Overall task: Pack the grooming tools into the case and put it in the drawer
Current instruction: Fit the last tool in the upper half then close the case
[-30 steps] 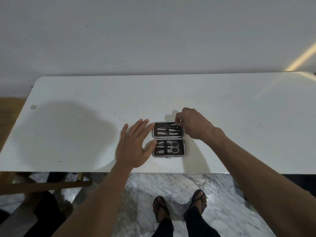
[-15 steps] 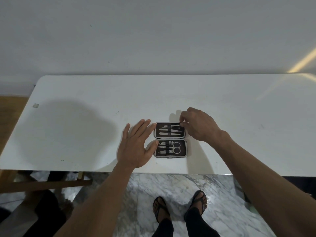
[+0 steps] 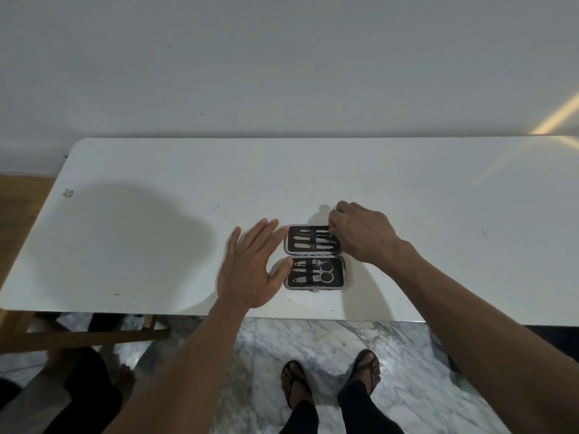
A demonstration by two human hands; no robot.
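The case lies open and flat on the white table, near its front edge, with slim metal tools strapped into both dark halves and small scissors in the nearer half. Starting from the left, I see my left hand spread flat, fingers splayed and holding nothing, its fingertips touching the far half's left edge and the thumb against the near half. If that hand pushes sideways rather than down, I judge the case could skate to the right. In the middle, a tool not fully under its strap could block the halves from closing or slip out. On the right, my right hand is curled at the far half's right corner, fingertips pinched close together; I cannot tell whether they grip a tool's end or only the rim. A pull there could lift that half and shake tools loose. No drawer is in view.
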